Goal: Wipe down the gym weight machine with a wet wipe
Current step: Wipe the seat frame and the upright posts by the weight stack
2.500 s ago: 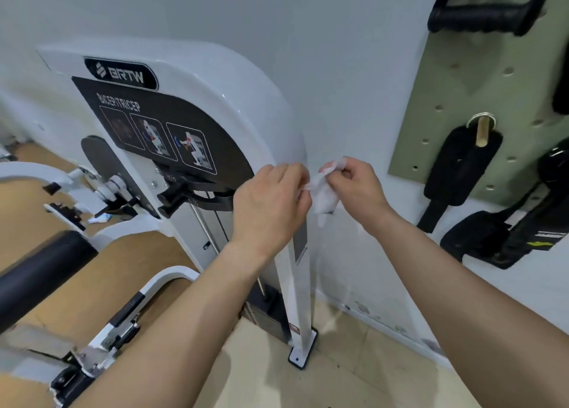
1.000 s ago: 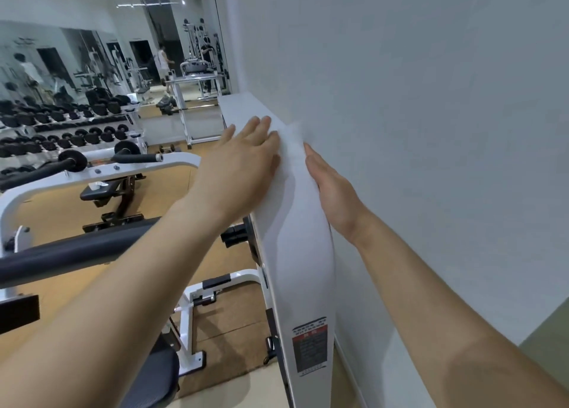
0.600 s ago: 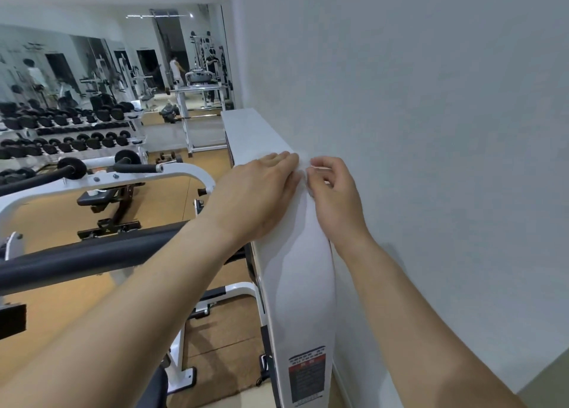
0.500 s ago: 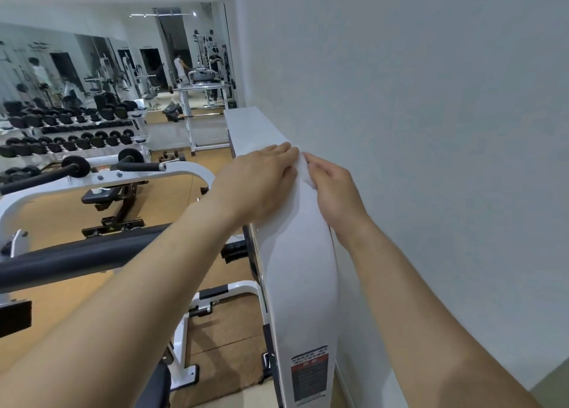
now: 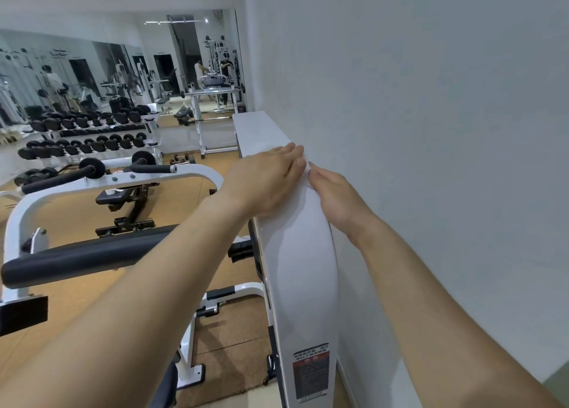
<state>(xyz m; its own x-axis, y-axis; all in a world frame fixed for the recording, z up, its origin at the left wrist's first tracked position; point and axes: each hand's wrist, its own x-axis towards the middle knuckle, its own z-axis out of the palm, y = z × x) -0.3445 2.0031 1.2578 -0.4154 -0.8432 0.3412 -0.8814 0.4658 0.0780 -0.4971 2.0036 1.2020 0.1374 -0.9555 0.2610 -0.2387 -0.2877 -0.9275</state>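
**Fingers of the right hand (image 5: 335, 195) have uncurled on the weight machine (image 5: 301, 269)**

Half a second earlier both hands were already on the top of the machine, and they have stayed there. On the right side a white wall (image 5: 431, 130) fills the scene. At the far left is a long mirror (image 5: 77, 69), with a dumbbell rack (image 5: 92, 136) below it. The weight machine stands just beside the wall. Its white cover (image 5: 264, 130) curves down toward the near side.

The left hand (image 5: 268, 183) lies flat on the cover's top, its fingers straight and released, pressing down. The right hand lies along the cover's right edge, its fingers also straight. The fingertips of the two hands almost meet. Low on the cover is a red and black sticker (image 5: 311, 370). The wet wipe (image 5: 308, 176) is under the fingertips. Only a thin white edge of it shows.
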